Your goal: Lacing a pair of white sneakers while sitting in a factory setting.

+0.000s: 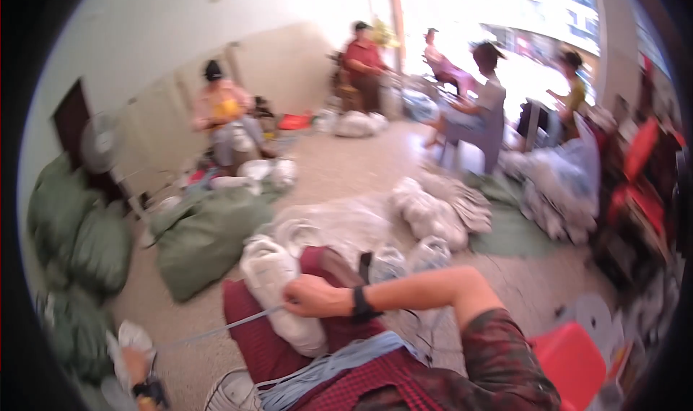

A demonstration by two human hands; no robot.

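A white shoe (271, 284) rests across the dark red cloth (245, 328) over my lap. My right hand (314, 296), with a black band at the wrist, is closed over the shoe's side and pinches a pale blue shoelace (224, 327). That lace runs taut out to the left, toward my left hand (135, 365) low at the left edge. Motion smears the left hand, and something white covers its fingers; its grip on the lace end is only partly visible. A bundle of pale blue laces (339, 366) lies across my lap.
More white shoes (388, 263) stand beyond my knees, near a heap of white shoes (429, 212). Green sacks (206, 230) sit at the left, a red stool (570, 364) at my right. A fan (101, 145) stands far left. Several people sit farther back.
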